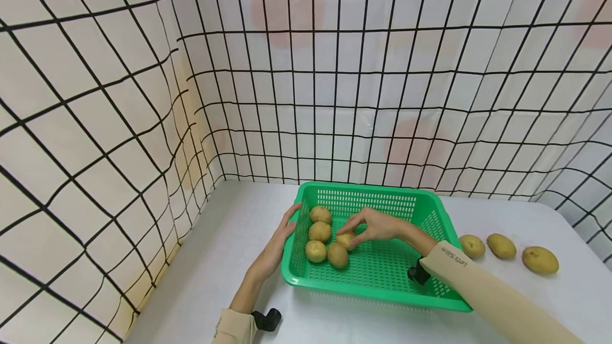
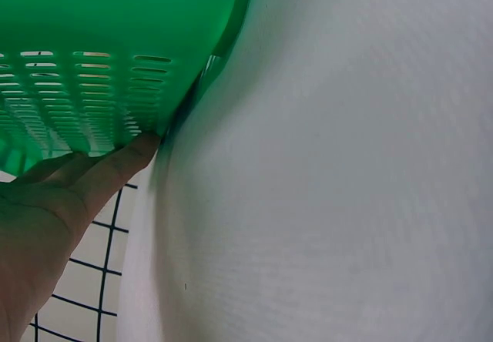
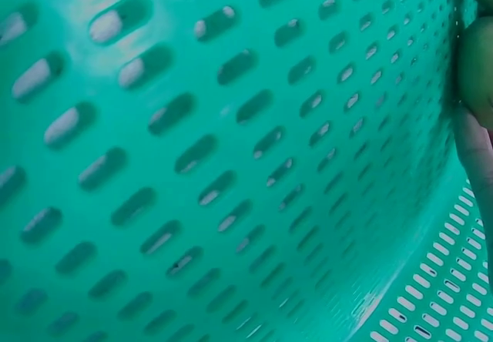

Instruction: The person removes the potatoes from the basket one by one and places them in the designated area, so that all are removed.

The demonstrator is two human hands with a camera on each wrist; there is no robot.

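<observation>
A green plastic basket (image 1: 382, 295) with slotted walls stands on the white table. Inside its left end lie several potatoes (image 1: 320, 231). My right hand (image 1: 377, 224) reaches down into the basket and pinches one potato (image 1: 345, 240) between thumb and fingers, beside a browner potato (image 1: 337, 256). At the right wrist view's edge, part of a potato (image 3: 479, 68) shows with a finger (image 3: 477, 153) against it. Along the basket's left side, my left hand (image 1: 273, 246) rests with extended fingers (image 2: 115, 169) touching the outer wall, as the left wrist view shows.
Three potatoes lie on the table right of the basket: a near one (image 1: 472, 247), a middle one (image 1: 501, 246) and a far one (image 1: 540, 260). Black wire grid (image 1: 339, 70) over pale sheeting encloses the back and sides.
</observation>
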